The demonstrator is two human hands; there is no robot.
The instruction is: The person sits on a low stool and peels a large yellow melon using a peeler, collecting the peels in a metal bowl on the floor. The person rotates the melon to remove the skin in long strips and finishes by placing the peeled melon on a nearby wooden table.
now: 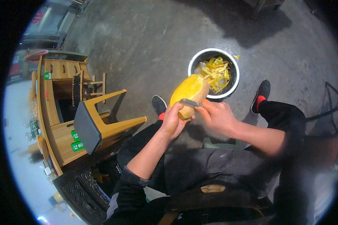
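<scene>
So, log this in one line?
left hand: holds yellow oval fruit, partly peeled; right hand: grey peeler against it; grey floor: white-rimmed round bin, yellow peelings

Passage lies between bin (190, 70) and right shoe (264, 88); a stool (87, 127) blocks the left.

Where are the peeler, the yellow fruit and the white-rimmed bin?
Peeler (190, 102): head view, on its grey body.
Yellow fruit (185, 88): head view, on its peeled side.
White-rimmed bin (214, 50): head view, on its rim.

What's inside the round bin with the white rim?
Yellow peelings lie in the bin. I can't see what's under them, or behind the big yellow produce overlapping its edge.
</scene>
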